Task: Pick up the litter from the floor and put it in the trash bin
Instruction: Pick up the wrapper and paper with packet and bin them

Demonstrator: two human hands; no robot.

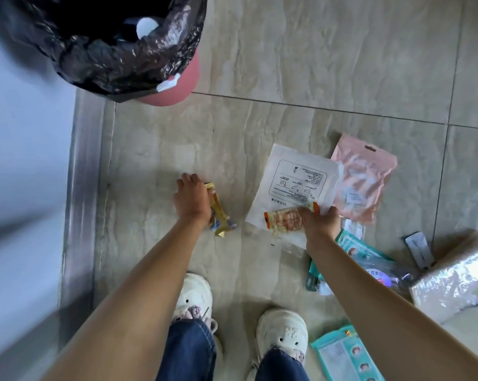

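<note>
Hands both low over the floor (287,64). Left hand (191,198) is clenched round a yellow wrapper (219,215), long axis running away from the person. Right hand (321,221) grips an orange wrapper (284,220) by its right end, long axis crosswise, over a white packet (292,180); whether it is lifted clear is hard to tell. Trash bin (177,86) stands ahead and left, nearer the left hand. More litter lies right: pink pouch (364,177), teal packets (345,353).

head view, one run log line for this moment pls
left hand: on yellow wrapper | right hand: on orange wrapper | bin: far left | more litter on floor
</note>
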